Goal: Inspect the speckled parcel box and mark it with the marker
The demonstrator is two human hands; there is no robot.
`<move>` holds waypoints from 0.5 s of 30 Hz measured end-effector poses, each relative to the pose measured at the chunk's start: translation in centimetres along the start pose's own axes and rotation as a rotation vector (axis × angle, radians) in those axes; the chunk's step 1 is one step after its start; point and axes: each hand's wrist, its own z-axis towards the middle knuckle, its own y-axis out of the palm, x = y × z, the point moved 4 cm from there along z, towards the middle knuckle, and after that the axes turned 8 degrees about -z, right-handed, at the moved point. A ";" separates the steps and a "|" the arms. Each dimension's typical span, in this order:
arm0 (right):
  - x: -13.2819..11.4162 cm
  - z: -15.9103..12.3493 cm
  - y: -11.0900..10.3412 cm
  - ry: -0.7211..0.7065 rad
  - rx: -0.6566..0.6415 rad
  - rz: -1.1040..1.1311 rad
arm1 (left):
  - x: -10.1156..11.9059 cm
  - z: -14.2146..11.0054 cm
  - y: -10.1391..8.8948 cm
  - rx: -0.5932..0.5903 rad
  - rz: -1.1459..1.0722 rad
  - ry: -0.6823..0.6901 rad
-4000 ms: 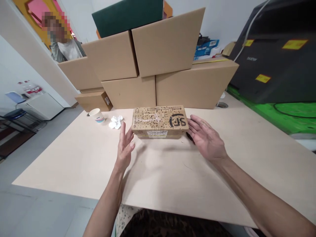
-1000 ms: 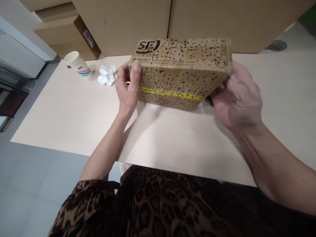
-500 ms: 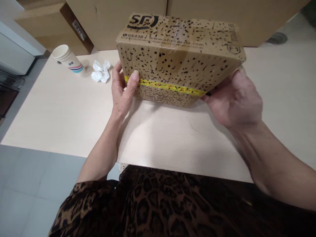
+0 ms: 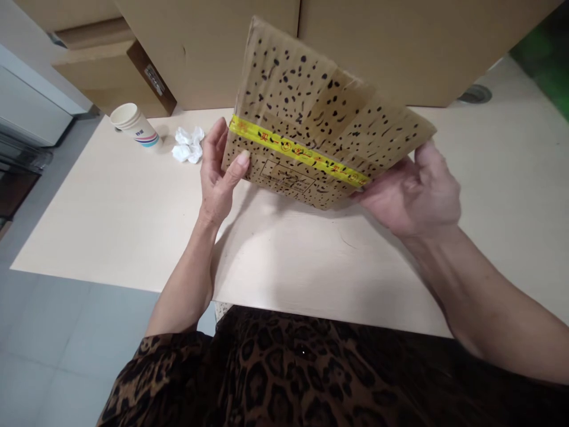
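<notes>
A brown cardboard box [image 4: 306, 112] covered in black ink marks is held tilted above the table, its broad face turned towards me. Yellow tape [image 4: 293, 149] with red print runs across that face, above a small printed rectangle. My left hand [image 4: 222, 172] grips the box's left edge, thumb on the face and fingers behind. At the lower right edge, my right hand [image 4: 411, 193] supports the box with its palm turned up; some of its fingers are hidden behind the cardboard.
On the pale table [image 4: 111, 219], stacked paper cups [image 4: 136, 126] stand at the left beside crumpled white tissue [image 4: 188, 145]. Large cardboard boxes [image 4: 222, 59] line the back, with a smaller carton [image 4: 106, 77] at far left. A round metal-rimmed fitting [image 4: 475, 93] lies back right.
The box has tilted so that its printed top side has gone out of sight and its broad face shows more fully. Both hands keep their hold.
</notes>
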 end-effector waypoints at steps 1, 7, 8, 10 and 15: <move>0.4 0.1 0.0 0.052 -0.056 0.042 | 0.0 0.0 -0.1 0.012 -0.006 -0.015; 2.7 0.8 -0.4 0.209 -0.225 0.183 | 1.0 -0.1 1.1 -0.001 -0.056 0.033; 3.0 0.7 -0.3 0.227 -0.244 0.193 | 1.1 -0.2 1.3 -0.008 -0.055 0.040; 3.4 0.4 0.1 0.261 -0.281 0.203 | 1.2 -0.4 1.7 -0.017 -0.025 0.041; 4.6 -0.7 1.1 0.410 -0.337 0.164 | 1.7 -0.7 1.1 0.084 0.029 0.043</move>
